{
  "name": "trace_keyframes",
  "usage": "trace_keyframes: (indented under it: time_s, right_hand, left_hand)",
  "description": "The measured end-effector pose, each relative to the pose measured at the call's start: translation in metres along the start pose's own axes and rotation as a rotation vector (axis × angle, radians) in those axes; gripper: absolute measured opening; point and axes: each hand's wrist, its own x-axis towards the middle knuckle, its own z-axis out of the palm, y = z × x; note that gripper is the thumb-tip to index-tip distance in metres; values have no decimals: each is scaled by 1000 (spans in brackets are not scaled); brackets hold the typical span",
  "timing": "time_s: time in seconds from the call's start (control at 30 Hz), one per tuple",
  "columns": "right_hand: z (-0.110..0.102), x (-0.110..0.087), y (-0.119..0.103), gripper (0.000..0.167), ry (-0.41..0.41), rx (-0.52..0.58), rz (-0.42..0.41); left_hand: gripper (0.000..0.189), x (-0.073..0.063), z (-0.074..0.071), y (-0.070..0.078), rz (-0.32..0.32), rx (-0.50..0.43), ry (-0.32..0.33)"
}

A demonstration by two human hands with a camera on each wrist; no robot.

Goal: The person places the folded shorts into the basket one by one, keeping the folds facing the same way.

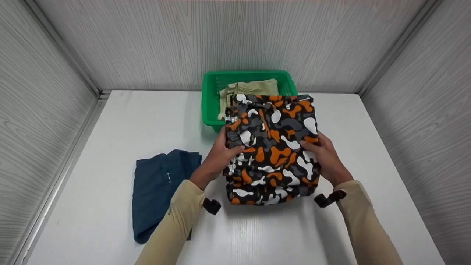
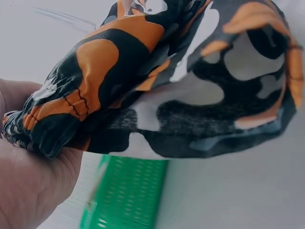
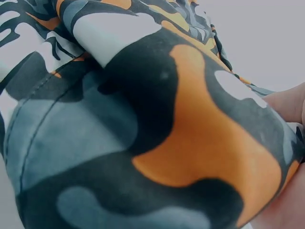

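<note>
Your L hand (image 1: 216, 159) is clamped on the L edge of the folded camo-print cloth (image 1: 272, 149), thumb on top; your R hand (image 1: 328, 157) grips the R edge same way. So the cloth's btwn your hands, apparently up off the table (image 1: 368, 165), long axis approx near-to-far, i.e. away from you. The green basket (image 1: 209, 101) sits just beyond, its centre a bit L of the cloth's; in the head view the cloth's far end overlaps the basket's near R part, but can't tell if it's over the rim or only in front. Your L hand's the nearer one to the basket. Inside: khaki cloth (image 1: 255, 87). Farther out L, navy cloth (image 1: 158, 195) lies on the table, partly hidden by your L forearm (image 1: 178, 215).
</note>
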Motion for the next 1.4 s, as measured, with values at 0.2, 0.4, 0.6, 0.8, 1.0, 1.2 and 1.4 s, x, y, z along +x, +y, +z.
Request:
trace_keyframes:
  time_s: [0.2, 0.4, 0.6, 0.8, 1.0, 1.2, 1.4]
  right_hand:
    - [13, 38, -37, 52, -22, -57, -82]
    - [21, 72, -63, 49, 11, -135, -33]
    - [16, 94, -76, 48, 42, -170, 29]
    - [15, 107, -57, 48, 57, -217, 104]
    - [19, 108, -33, 51, 40, -304, 172]
    - [22, 110, -32, 44, 88, -479, 129]
    - [31, 113, -26, 63, 102, -788, 101]
  left_hand:
    - [92, 24, -12, 30, 42, 39, 46]
    - [88, 52, -20, 46, 65, 82, 108]
    - [83, 76, -20, 59, 72, 83, 99]
    - [87, 84, -24, 47, -24, 176, 115]
    - [89, 81, -33, 23, -146, 270, 149]
    - [88, 87, -37, 11, -165, 360, 179]
    - [86, 88, -35, 4, -292, 483, 139]
